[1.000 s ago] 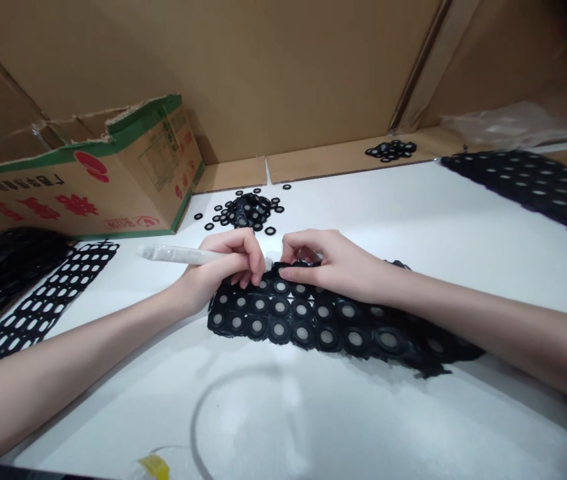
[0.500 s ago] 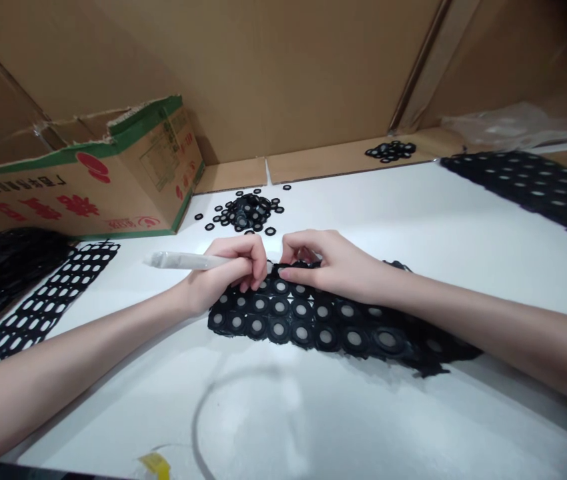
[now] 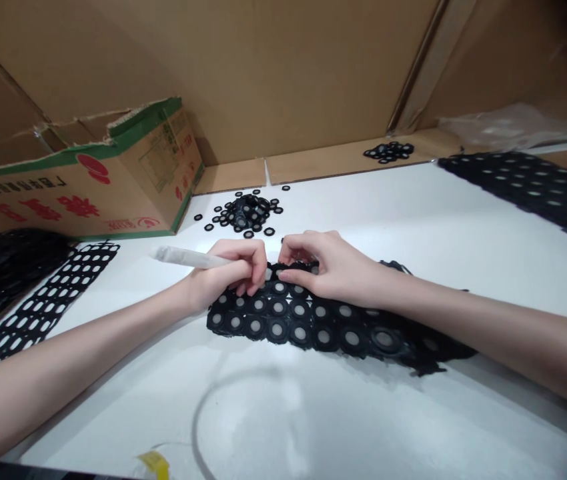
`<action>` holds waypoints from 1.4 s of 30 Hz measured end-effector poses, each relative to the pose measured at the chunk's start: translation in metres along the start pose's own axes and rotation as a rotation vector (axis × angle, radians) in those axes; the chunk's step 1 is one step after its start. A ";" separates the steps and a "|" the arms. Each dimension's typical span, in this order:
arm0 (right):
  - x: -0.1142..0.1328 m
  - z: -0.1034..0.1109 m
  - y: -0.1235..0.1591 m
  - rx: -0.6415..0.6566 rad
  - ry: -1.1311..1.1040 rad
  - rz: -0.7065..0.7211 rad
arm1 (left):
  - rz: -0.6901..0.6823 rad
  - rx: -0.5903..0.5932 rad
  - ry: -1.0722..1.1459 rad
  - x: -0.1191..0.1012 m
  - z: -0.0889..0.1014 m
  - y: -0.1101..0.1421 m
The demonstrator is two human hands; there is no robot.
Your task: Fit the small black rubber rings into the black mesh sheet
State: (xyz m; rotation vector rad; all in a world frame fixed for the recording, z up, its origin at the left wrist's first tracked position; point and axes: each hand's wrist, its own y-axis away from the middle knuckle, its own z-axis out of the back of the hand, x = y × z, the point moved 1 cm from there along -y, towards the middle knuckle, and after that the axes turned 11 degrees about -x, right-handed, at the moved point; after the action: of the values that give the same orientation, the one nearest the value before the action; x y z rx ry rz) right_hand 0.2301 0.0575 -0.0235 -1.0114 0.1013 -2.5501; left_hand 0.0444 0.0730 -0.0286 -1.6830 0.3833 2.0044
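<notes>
A black sheet of joined rings [image 3: 299, 332] with pale round centres lies on the white table, partly covered by my hands and right forearm. My left hand [image 3: 236, 267] is closed round a whitish pen-like tool [image 3: 188, 257], whose rear end sticks out to the left; its tip is hidden by the fingers. At the sheet's far edge, my right hand [image 3: 326, 267] pinches the rubbery material between thumb and fingers, close beside the left fingertips. Just beyond my hands is a pile of loose black rings [image 3: 247, 212].
A cardboard box [image 3: 153, 173] stands at the left. Near it lie a stack of black sheets [image 3: 3, 280] and a sheet with oval holes [image 3: 43, 300]. Another ring sheet [image 3: 523, 187] and a small ring pile [image 3: 388, 152] are at the right. Yellow tape [image 3: 155, 463] lies in front.
Both hands stay at the far edge of the sheet. The pen-like tool's rear end has shifted slightly right and down. The loose pile and box look unchanged.
</notes>
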 end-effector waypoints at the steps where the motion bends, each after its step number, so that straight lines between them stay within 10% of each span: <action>1: 0.000 0.000 0.000 0.004 0.007 -0.002 | 0.002 -0.003 0.004 0.000 0.000 0.000; 10: 0.000 0.000 0.003 0.038 0.067 0.035 | -0.079 -0.162 0.087 0.000 0.004 0.011; 42: -0.001 0.000 0.006 0.110 0.054 0.036 | 0.011 0.013 -0.024 -0.010 -0.009 0.017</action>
State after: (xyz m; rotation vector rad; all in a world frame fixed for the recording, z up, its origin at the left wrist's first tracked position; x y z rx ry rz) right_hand 0.2327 0.0524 -0.0251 -0.8924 -0.0057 -2.5205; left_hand 0.0440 0.0521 -0.0225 -1.6508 0.3977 2.0241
